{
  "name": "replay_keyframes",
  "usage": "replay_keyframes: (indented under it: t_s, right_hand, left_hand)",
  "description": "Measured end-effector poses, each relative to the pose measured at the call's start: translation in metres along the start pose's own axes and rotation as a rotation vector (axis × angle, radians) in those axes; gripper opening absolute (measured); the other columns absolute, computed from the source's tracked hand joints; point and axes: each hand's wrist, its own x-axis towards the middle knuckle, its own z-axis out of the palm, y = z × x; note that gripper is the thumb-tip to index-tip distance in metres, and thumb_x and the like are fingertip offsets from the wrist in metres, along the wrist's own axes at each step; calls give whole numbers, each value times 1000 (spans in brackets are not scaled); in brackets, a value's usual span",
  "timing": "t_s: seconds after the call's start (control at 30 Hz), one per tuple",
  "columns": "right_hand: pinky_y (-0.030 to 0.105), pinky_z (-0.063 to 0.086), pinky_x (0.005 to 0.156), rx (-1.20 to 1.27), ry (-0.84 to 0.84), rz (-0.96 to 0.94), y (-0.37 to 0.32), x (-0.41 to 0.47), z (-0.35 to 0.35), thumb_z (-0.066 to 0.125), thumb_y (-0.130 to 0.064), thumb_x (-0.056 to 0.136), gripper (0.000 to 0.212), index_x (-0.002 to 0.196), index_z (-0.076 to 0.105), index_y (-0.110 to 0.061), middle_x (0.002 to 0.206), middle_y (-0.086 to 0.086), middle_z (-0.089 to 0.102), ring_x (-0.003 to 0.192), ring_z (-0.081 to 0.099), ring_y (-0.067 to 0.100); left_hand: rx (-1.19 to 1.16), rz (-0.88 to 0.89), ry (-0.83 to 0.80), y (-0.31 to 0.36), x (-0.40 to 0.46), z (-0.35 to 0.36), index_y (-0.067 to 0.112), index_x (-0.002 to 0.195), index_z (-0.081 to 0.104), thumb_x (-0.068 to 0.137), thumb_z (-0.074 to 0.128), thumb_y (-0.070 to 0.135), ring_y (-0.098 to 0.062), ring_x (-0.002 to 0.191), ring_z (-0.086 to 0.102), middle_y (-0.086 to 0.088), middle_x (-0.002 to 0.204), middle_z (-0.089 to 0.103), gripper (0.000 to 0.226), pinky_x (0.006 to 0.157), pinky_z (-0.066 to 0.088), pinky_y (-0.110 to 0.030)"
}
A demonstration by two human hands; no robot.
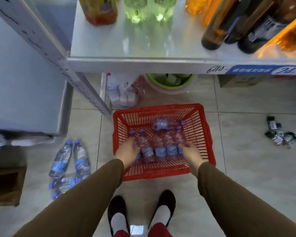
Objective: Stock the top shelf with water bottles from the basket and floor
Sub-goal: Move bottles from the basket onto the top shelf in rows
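A red plastic basket (202, 134) stands on the tiled floor in front of my feet. Several clear water bottles (158, 147) with blue caps and blue labels lie side by side inside it, and one more bottle (166, 124) lies crosswise behind them. My left hand (128, 152) grips the left end of the row and my right hand (190, 152) presses against the right end, so both hands clasp the row between them. Several more water bottles (70, 159) lie on the floor to the left. A white shelf (135, 48) is above the basket.
The shelf holds red, green, orange and dark bottles at its back and right. Beneath it sit a white bag of goods (125, 93), a green bucket (169, 82) and a cardboard box (246, 81). A grey cabinet (24, 82) stands left; small dark items (278, 134) lie right.
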Motion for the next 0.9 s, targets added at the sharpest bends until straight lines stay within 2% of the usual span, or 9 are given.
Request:
replay_keyframes:
  t_s: [0.07, 0.17, 0.3, 0.4, 0.47, 0.53, 0.6, 0.73, 0.9]
  right_hand:
    - [50, 61, 92, 94, -36, 24, 11, 32, 8, 66, -25, 100, 25, 122, 67, -14, 112, 12, 77, 100, 75, 34]
    - [60, 60, 91, 172, -93, 54, 23, 82, 19, 68, -27, 98, 28, 120, 71, -9, 110, 17, 78, 99, 76, 39]
    - [61, 59, 94, 241, -87, 122, 40, 163, 32, 59, -37, 98, 31, 114, 74, -14, 110, 16, 78, 99, 76, 37]
    - [48, 63, 86, 354, -90, 121, 39, 206, 44, 63, -37, 95, 32, 113, 75, -13, 111, 17, 78, 96, 77, 34]
    - [33, 59, 65, 388, -41, 136, 32, 225, 48, 55, -24, 103, 21, 108, 69, -8, 92, 13, 72, 79, 70, 22]
    - [28, 50, 63, 389, 29, 166, 30, 250, 52, 47, -19, 107, 13, 101, 56, -13, 85, 4, 57, 70, 55, 14]
    - [33, 51, 70, 410, 55, 180, 29, 270, 56, 45, -28, 107, 17, 101, 55, -15, 92, 3, 55, 73, 55, 15]
    - [42, 57, 78, 459, 13, 149, 27, 303, 62, 52, -46, 101, 54, 137, 56, -6, 122, 11, 64, 98, 65, 27]
    - [50, 61, 85, 473, 34, 184, 28, 318, 59, 55, -53, 98, 62, 143, 54, -11, 137, 15, 65, 116, 69, 34]
  left_hand:
    - [-116, -32, -4, -12, 28, 16, 28, 130, 60, 96, 56, 44, -24, 114, 63, 0, 127, 67, 38, 102, 51, -44]
    - [-250, -94, -6, -29, 68, 43, 25, 129, 62, 95, 61, 40, -24, 114, 64, -1, 126, 67, 37, 101, 51, -44]
    - [-204, -128, -4, -57, 131, 84, 21, 106, 71, 90, 64, 39, -27, 104, 67, -7, 112, 72, 25, 95, 55, -49]
    - [-49, -165, -22, -49, 163, 102, 8, 117, 67, 99, 54, 25, -34, 110, 65, -15, 118, 69, 28, 98, 52, -46]
    - [118, -191, -11, -46, 180, 110, 11, 127, 61, 101, 48, 32, -32, 116, 62, -12, 128, 65, 36, 102, 49, -43]
    - [146, -247, -14, -45, 187, 115, 16, 133, 56, 98, 50, 41, -28, 123, 57, -8, 136, 60, 43, 108, 45, -43]
    - [174, -293, -22, -51, 195, 120, 15, 139, 51, 95, 56, 47, -29, 130, 51, -8, 142, 53, 55, 113, 39, -43]
    - [116, -304, 40, -56, 204, 137, 20, 154, 21, 79, 70, 58, -36, 145, 29, -13, 161, 22, 97, 119, 30, -50]
    - [130, -182, 31, -62, 203, 153, 33, 138, 24, 71, 72, 65, -27, 117, 59, -2, 129, 60, 88, 99, 52, -46]
